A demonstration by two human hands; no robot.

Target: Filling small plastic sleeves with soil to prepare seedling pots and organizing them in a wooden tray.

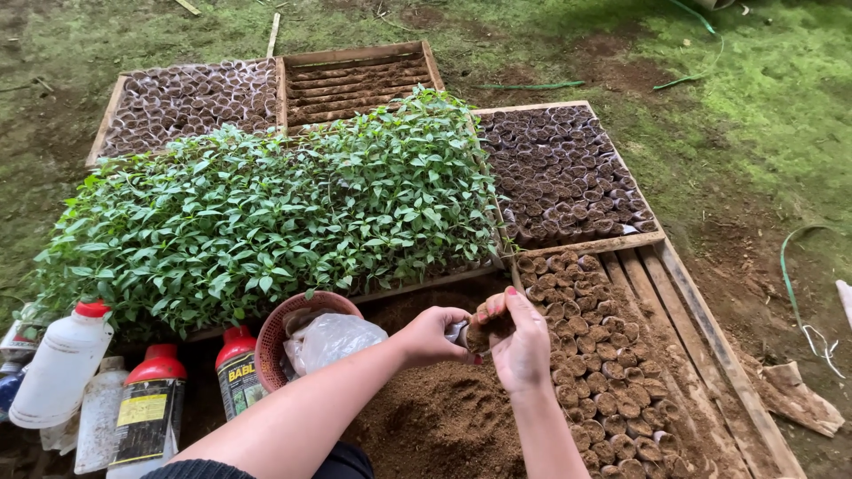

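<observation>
Down at the centre of the view, we are holding a small soil-filled pot between both hands, above a heap of loose brown potting mix. Our left hand is curling shut around something pale at the pot's nine o'clock side; what it is we cannot make out, since the fingers are covering it. Our right hand is cupping the pot from three o'clock, fingers bent over its crumbly dark top, so the pot's wall is mostly hidden.

At three o'clock from the hands, a wooden slatted tray is lying on the ground, its left part packed with rows of round, soil-filled pots; its lower end is running out of the picture. At one o'clock, a second tray of pots is sitting full, dark and granular. At eleven o'clock, a dense bed of leafy green seedlings is covering whatever is holding it. Beyond it, at twelve o'clock, two more wooden trays are showing pots and bare slats.

At nine o'clock from the hands, a reddish woven plastic basket is holding a crumpled clear plastic bag; its contents are hard to tell. Farther toward eight o'clock, several plastic bottles with red caps are standing together, one white bottle tilting, some cut off by the frame's edge. A green hose is curving over the bare earth at three o'clock.
</observation>
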